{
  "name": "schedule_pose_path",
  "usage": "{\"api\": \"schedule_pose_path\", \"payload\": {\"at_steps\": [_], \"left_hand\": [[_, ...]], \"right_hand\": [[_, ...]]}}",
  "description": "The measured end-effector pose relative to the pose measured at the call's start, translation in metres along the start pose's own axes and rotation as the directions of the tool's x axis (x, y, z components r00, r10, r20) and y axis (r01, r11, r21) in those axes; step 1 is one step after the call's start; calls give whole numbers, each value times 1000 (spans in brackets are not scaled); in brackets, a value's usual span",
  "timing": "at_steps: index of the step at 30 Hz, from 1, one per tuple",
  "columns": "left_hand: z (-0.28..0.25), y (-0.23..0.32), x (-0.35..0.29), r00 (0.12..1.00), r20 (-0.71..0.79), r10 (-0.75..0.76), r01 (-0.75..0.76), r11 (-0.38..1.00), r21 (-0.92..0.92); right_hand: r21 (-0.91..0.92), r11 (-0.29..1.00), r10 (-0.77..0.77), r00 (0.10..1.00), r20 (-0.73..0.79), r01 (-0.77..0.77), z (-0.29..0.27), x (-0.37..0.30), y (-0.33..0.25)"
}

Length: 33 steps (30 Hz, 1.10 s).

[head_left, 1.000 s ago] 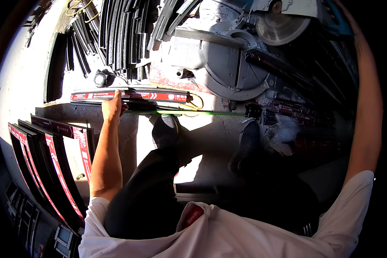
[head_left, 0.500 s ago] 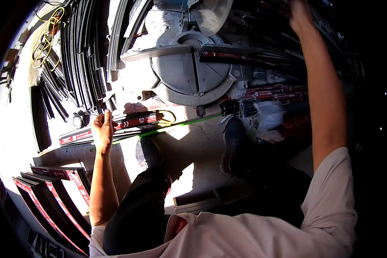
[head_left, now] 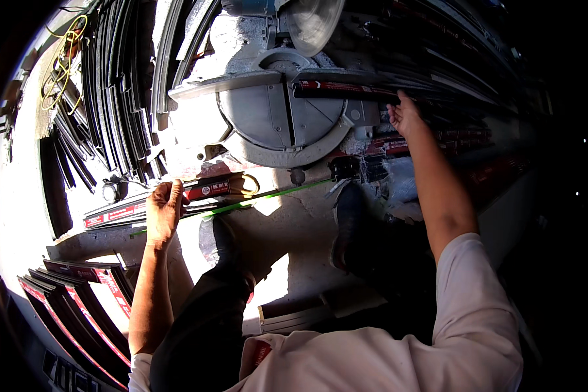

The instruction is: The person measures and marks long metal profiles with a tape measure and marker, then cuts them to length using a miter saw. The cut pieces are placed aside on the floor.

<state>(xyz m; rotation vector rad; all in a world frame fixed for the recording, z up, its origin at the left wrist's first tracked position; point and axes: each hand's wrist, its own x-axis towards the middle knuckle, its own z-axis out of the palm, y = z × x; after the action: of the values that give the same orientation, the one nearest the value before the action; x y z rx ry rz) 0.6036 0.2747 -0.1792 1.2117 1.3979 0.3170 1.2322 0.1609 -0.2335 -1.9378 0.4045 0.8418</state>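
Observation:
My left hand (head_left: 164,210) is closed, thumb against fingers, over a bundle of black profile strips with red-and-white labels (head_left: 119,212); what it pinches, if anything, is hidden. A thin green strip (head_left: 274,194) runs past it along the ground. My right hand (head_left: 405,116) has its fingers apart beside a red-labelled black profile (head_left: 336,89); whether they touch is unclear. This profile lies across the round metal table (head_left: 258,111) of a mitre saw, against its fence. The saw's blade guard (head_left: 315,25) is raised above it.
Long black profiles (head_left: 114,98) lie at the far left beside a yellow cord (head_left: 64,62). Red-labelled frame pieces (head_left: 72,307) lean at near left. More profiles (head_left: 451,81) extend into shadow at the right. Clear plastic wrap (head_left: 400,178) lies near my shoe (head_left: 349,215).
My right hand has come down and left from the far right to the profile on the saw. My left hand has shifted slightly nearer, staying closed. The view has moved a little.

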Motion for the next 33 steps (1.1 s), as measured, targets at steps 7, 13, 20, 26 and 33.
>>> {"api": "schedule_pose_path", "payload": {"at_steps": [7,13,20,26,33], "left_hand": [[9,12,-2,998,65,13,-17,998,59],[17,11,-4,995,94,-15,16,1000,-11],[42,22,-9,968,241,-76,117,980,-160],[67,40,-12,912,406,46,114,925,-362],[74,48,-15,877,463,128,112,882,-457]], "right_hand": [[121,991,52,998,47,-58,9,24,6],[252,963,85,995,51,-95,12,15,6],[309,945,65,988,137,-105,-1,-38,35],[373,919,20,962,273,-125,7,-115,77],[394,897,3,894,449,-201,23,-173,126]]}}
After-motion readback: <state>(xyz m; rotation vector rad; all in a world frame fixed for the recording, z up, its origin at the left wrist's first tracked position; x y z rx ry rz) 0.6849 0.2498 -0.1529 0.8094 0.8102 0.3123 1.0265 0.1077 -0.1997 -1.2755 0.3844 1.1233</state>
